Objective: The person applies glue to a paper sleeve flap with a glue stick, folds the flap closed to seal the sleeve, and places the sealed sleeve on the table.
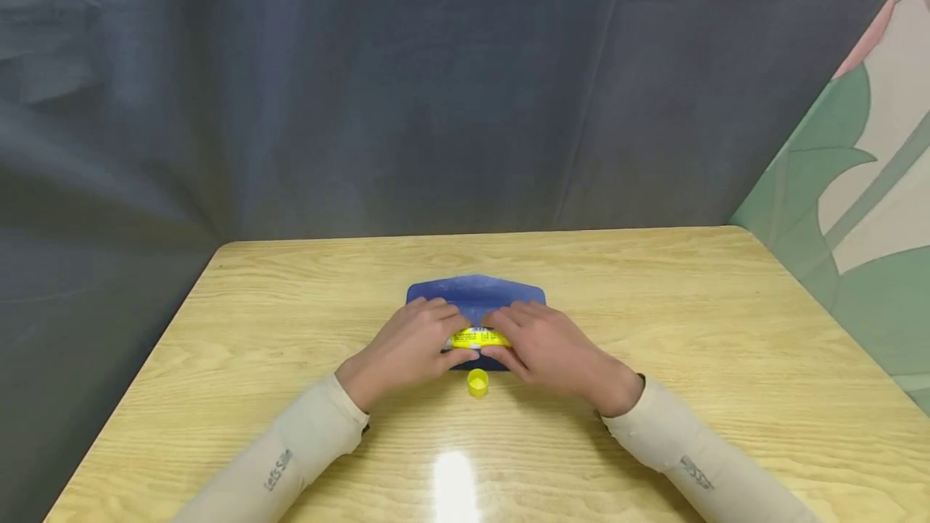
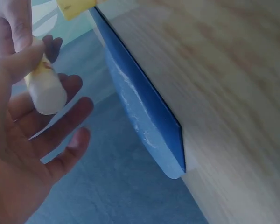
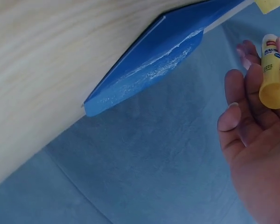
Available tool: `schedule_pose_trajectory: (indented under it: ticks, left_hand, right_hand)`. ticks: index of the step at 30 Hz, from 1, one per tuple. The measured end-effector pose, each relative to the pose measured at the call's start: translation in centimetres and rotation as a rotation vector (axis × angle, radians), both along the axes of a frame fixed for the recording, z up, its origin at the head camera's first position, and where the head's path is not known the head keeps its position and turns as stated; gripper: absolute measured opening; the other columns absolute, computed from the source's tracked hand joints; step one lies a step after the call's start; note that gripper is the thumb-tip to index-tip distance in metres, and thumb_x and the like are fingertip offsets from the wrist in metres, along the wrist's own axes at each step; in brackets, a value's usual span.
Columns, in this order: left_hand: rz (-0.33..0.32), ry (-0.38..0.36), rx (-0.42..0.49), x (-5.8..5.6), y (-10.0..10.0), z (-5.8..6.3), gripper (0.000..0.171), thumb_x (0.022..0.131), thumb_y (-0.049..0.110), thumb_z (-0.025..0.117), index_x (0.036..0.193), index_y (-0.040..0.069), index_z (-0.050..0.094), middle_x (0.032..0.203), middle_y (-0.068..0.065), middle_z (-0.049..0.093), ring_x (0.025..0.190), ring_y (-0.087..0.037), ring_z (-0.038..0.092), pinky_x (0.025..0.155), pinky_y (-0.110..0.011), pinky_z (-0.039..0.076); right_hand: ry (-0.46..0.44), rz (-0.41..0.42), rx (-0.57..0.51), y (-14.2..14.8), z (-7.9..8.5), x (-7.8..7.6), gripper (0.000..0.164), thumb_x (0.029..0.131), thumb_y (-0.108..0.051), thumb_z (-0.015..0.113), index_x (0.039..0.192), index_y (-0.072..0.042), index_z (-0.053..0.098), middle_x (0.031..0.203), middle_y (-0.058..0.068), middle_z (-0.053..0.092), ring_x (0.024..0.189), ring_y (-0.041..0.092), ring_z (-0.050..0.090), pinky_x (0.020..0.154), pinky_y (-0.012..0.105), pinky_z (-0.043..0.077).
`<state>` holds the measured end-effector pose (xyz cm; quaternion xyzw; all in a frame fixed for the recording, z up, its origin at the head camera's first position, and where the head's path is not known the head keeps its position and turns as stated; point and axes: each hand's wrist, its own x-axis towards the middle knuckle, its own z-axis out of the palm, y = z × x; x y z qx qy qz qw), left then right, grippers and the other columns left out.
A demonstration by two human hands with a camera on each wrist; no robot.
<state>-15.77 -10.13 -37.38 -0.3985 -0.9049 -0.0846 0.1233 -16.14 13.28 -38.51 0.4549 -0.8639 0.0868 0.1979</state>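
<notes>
Both hands hold a yellow glue stick (image 1: 479, 338) level over a blue envelope (image 1: 475, 290). My left hand (image 1: 414, 341) pinches it near its white end, seen closely in the left wrist view. From the other side, my right hand (image 1: 552, 349) grips the yellow body between thumb and fingers; its round yellow end (image 3: 274, 95) faces the right wrist camera. The envelope's flap is unfolded away from me, with glossy whitish streaks (image 3: 165, 65) along it. Hands and glue stick cover much of the envelope's body in the head view.
A small yellow cap (image 1: 477, 382) stands on the wooden table (image 1: 305, 289) just in front of the envelope. Dark cloth (image 1: 436, 103) hangs behind the table's far edge and down the left. A patterned green, white and pink surface (image 1: 857, 265) borders the right.
</notes>
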Motion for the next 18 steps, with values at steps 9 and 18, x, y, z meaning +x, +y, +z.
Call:
schedule_pose_trajectory:
  ticks: [9, 18]
  left_hand:
    - [-0.037, 0.131, 0.000, 0.6, 0.1, -0.4, 0.027, 0.091, 0.044, 0.070, 0.097, 0.018, 0.072, 0.087, 0.009, 0.069, 0.082, -0.011, 0.059, 0.073, -0.029, 0.041]
    - [-0.014, 0.272, -0.027, 0.8, 0.2, -0.8, 0.023, 0.088, 0.036, 0.075, 0.095, 0.014, 0.073, 0.086, 0.004, 0.073, 0.076, -0.013, 0.058, 0.071, -0.030, 0.039]
  right_hand:
    - [0.010, 0.009, -0.009, 0.2, 0.1, 0.4, 0.031, 0.097, -0.041, 0.062, 0.111, -0.014, 0.065, 0.094, -0.007, 0.068, 0.082, 0.011, 0.063, 0.080, 0.032, 0.052]
    - [-0.059, -0.040, -0.049, 1.4, 0.1, 0.6, 0.035, 0.092, -0.044, 0.069, 0.115, -0.017, 0.065, 0.091, -0.008, 0.067, 0.080, 0.005, 0.060, 0.077, 0.028, 0.053]
